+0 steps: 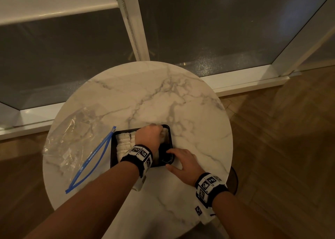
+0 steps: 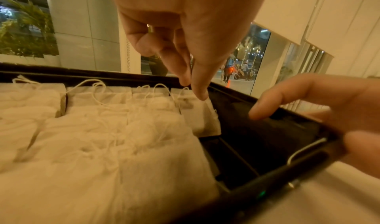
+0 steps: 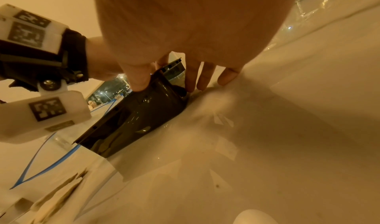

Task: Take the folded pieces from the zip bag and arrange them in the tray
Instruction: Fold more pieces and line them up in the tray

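A black tray [image 1: 112, 148] sits near the middle of the round marble table [image 1: 163, 93], partly filled with rows of white folded pieces [image 2: 98, 130] that have loose strings. My left hand [image 2: 194, 89] reaches into the tray's far right part and pinches one folded piece [image 2: 198, 120] by its top corner between thumb and fingertip. The piece stands at the right end of the back row. My right hand [image 3: 164, 86] grips the tray's near right corner, with the thumb on one side and the fingers on the other. The clear zip bag [image 1: 72, 137] lies left of the tray.
The bag's blue zip strip [image 1: 94, 157] is open and runs along the tray's left side. The right part of the tray [image 2: 257, 138] holds no pieces. Bare marble lies behind and right of the tray. Windows and wooden floor surround the small table.
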